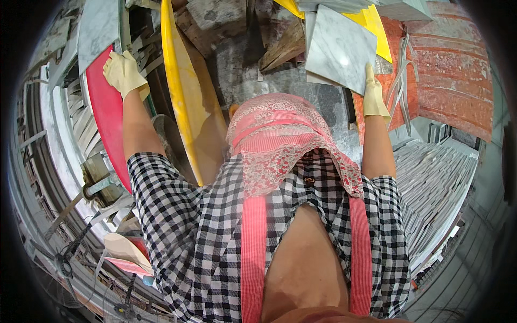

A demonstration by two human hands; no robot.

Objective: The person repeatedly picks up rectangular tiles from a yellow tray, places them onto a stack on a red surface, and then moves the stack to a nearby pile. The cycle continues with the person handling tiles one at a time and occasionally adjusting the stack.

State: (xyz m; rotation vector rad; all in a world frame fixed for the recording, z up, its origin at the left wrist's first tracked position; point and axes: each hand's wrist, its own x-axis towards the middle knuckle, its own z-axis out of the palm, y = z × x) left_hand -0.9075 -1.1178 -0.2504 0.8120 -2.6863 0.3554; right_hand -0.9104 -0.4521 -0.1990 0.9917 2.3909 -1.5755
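My right hand [375,97], in a pale yellow glove, grips the near right corner of a grey-veined white marble tile [339,47]. Its thumb lies along the edge, and the other fingers are mostly hidden. The tile is tilted over other slabs at the far right. My left hand [123,72], gloved alike, rests with bent, parted fingers on a red panel [103,102] at the left. Just beyond those fingers another marble tile [98,33] lies against the red panel's far end.
A tall yellow panel [175,86] curves between my arms. A wooden block [283,47] sits ahead. Reddish sheets [449,70] and loose pale straps [401,81] lie far right, above a dense stack of thin slabs [433,188]. Machine frames and a fan [63,265] stand at left.
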